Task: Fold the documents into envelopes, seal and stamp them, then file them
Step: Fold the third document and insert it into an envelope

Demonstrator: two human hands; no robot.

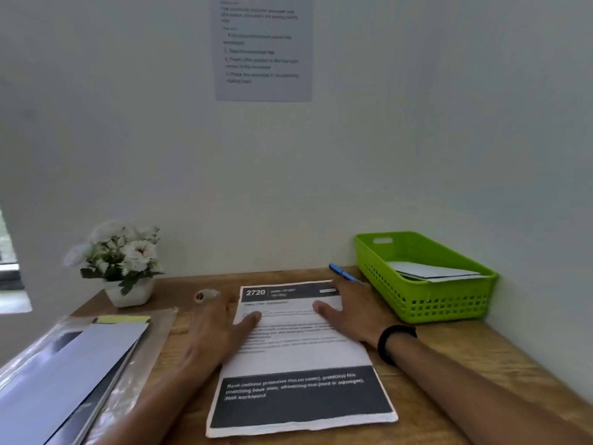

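A printed document [301, 354] with black bands at top and bottom lies flat on the wooden desk [449, 364] in front of me. My left hand [221, 329] rests flat on its upper left edge, fingers straight. My right hand [349, 311] lies flat on its upper right part, a black band on the wrist. A green plastic basket [426, 303] at the right holds a white envelope [433, 271]. At the left a clear folder [141, 358] carries more sheets [67, 374] and a yellow pad [123, 318].
A white pot of white flowers [125, 264] stands at the back left. A roll of clear tape [203, 296] lies behind my left hand. A blue pen [345, 273] lies by the wall next to the basket. An instruction sheet [263, 48] hangs on the wall.
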